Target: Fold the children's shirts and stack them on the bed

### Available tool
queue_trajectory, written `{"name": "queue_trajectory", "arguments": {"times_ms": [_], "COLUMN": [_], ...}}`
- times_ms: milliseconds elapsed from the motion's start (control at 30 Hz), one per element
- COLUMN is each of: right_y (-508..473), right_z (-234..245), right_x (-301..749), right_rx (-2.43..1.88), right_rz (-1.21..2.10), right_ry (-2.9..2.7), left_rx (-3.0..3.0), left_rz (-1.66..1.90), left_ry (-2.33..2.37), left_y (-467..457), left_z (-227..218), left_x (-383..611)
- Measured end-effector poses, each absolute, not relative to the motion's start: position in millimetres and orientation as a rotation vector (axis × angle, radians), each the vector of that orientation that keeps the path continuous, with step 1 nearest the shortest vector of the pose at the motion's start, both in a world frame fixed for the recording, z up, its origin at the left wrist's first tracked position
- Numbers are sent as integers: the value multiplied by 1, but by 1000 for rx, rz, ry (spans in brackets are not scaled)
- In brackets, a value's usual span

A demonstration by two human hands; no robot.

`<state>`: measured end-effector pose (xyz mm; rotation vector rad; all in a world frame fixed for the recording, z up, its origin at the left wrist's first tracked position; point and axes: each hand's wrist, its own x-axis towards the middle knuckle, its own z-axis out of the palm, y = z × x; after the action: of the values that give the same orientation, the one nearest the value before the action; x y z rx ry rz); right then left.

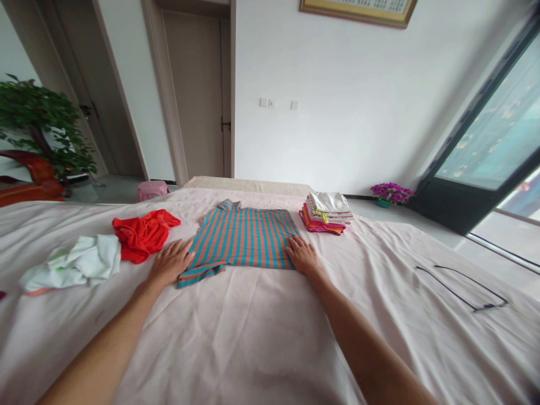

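Note:
A striped T-shirt [248, 236] in teal and orange-brown lies spread flat on the pale pink cloth [236, 332], its sleeves toward the left. My left hand [172, 261] rests with fingers outstretched at the shirt's left edge, beside the near sleeve. On the right, my right hand [302, 256] lies flat over the shirt's lower hem corner, fingers extended. Left of my left hand sit a crumpled red garment [145, 233] and a crumpled white garment [80, 261]. Beyond my right hand stands a stack of folded clothes [327, 212], white on top and pink below.
A pair of glasses [468, 289] lies on the cloth at the right. Past the cloth are a pink stool [152, 190], a potted plant [40, 124], a red-brown wooden chair [31, 174] and purple flowers [392, 193] by a dark-framed door [476, 163].

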<state>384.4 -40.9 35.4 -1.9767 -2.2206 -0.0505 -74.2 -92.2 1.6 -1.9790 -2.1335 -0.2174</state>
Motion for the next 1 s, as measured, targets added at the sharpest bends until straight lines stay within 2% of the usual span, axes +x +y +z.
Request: {"name": "queue_trajectory", "arguments": {"times_ms": [433,800,1000], "right_y": [-44,-53,-78], "right_z": [37,48,70], "right_x": [385,383,391], "right_rx": [-1962,-1918,-1620], "right_rz": [-38,-84,-111], "right_ry": [-2165,-2209,-2337], "left_rx": [-2117,-2559,-2557], "left_rz": [-328,-741,-781], "left_ry": [-2068,-1935,-1844], "left_y": [-107,-152,-156], "left_z": [-2,23,30], "left_x": [-84,-96,-88]}}
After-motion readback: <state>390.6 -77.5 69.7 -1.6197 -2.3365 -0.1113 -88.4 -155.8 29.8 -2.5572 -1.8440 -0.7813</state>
